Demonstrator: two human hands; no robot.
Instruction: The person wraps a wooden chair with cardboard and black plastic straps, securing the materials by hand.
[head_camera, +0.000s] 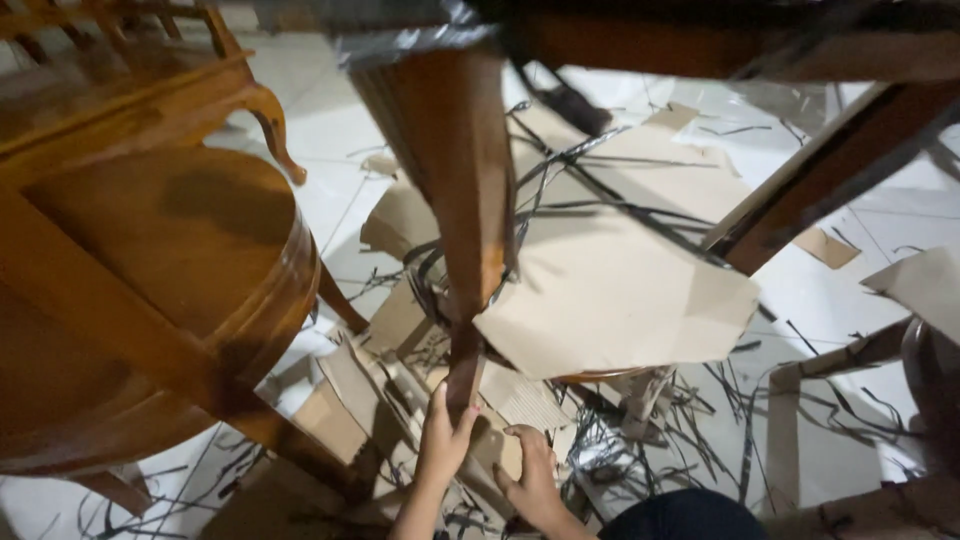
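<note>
My left hand (443, 440) is wrapped around the thin lower end of a brown wooden furniture leg (455, 180), which runs from the top of the view down to the hand. Torn plastic wrap (415, 42) clings to the leg's upper part. Just to the right, my right hand (530, 470) rests with curled fingers on torn cardboard pieces (500, 400) on the floor; whether it grips one is unclear. A large sheet of brown cardboard (610, 290) lies just behind the leg.
A wooden chair with a round seat (170, 250) fills the left side. More dark wooden legs (820, 170) cross the top right. Black plastic strips (600, 200) and cardboard scraps litter the white tiled floor (330, 130). My dark-clothed knee (690, 515) shows at the bottom.
</note>
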